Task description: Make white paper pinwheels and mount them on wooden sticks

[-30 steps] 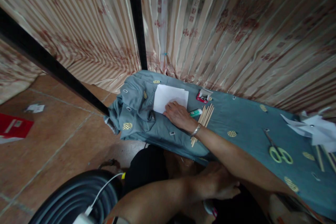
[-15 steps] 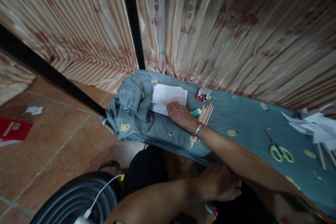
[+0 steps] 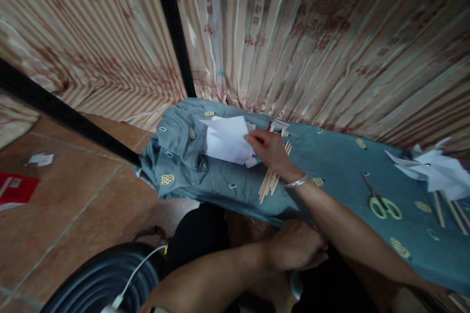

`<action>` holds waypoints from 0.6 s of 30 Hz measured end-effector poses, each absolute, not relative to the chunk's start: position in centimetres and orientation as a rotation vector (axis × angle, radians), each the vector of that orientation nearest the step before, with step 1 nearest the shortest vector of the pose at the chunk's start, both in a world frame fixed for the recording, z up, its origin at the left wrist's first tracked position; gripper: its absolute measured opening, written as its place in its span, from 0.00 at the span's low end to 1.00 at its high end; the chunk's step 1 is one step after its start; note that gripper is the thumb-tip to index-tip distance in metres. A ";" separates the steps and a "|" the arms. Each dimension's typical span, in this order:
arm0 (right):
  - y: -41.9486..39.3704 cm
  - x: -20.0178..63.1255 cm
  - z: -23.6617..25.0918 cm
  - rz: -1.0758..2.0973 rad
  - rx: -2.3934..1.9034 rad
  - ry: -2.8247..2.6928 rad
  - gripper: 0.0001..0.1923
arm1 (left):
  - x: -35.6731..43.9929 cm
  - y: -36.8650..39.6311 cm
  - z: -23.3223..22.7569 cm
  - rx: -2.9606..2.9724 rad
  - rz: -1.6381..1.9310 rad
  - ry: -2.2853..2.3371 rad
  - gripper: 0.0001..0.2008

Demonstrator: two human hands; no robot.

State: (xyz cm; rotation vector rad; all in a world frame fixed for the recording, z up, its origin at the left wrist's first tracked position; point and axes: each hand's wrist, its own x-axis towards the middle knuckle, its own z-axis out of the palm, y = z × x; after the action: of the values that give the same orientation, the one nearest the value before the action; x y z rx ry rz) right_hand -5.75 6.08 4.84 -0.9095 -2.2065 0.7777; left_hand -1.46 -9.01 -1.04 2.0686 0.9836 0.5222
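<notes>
My right hand (image 3: pixel 270 150), with a silver bracelet at its wrist, pinches the right edge of a white paper sheet (image 3: pixel 232 129). That sheet is lifted and tilted above a stack of white paper (image 3: pixel 224 150) on the cloth. Beneath the right hand, a bundle of thin wooden sticks (image 3: pixel 269 185) and a partly covered glue stick (image 3: pixel 253 161) lie close by. Down over my lap, my left hand (image 3: pixel 298 245) is closed, its fingers curled in; whatever they may hold is hidden.
A small open box (image 3: pixel 278 128) sits behind my right hand. Green-handled scissors (image 3: pixel 384 205) and white paper pinwheels (image 3: pixel 433 171) on sticks lie to the right on the blue-green cloth (image 3: pixel 330 156). A black pole (image 3: pixel 172 29) and striped curtain (image 3: pixel 293 34) border the back. A black ribbed stool (image 3: pixel 99 279) stands lower left.
My right hand has risen from the paper stack and shifted right, lifting a sheet by its edge. My left hand stays closed over my lap. The view has shifted slightly.
</notes>
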 end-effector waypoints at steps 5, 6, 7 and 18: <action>6.8 2.0 6.3 1.216 -1.005 -1.395 0.13 | -1.9 -7.9 0.2 2.103 0.528 1.044 0.06; 6.6 3.7 6.2 1.251 -1.033 -1.297 0.13 | -1.9 -7.7 0.3 2.087 0.562 1.047 0.06; 6.4 5.3 6.1 1.273 -1.062 -1.221 0.12 | -1.9 -7.5 0.3 2.055 0.595 1.078 0.06; 0.1 16.9 5.8 0.344 -1.156 -1.800 0.07 | -4.4 -5.6 1.1 1.814 1.006 1.222 0.07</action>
State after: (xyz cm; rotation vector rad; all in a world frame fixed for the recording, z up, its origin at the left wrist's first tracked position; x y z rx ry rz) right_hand 16.89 0.07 5.77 -1.1563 -1.8003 0.3444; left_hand -4.41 -5.58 1.12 1.8145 1.2219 1.0056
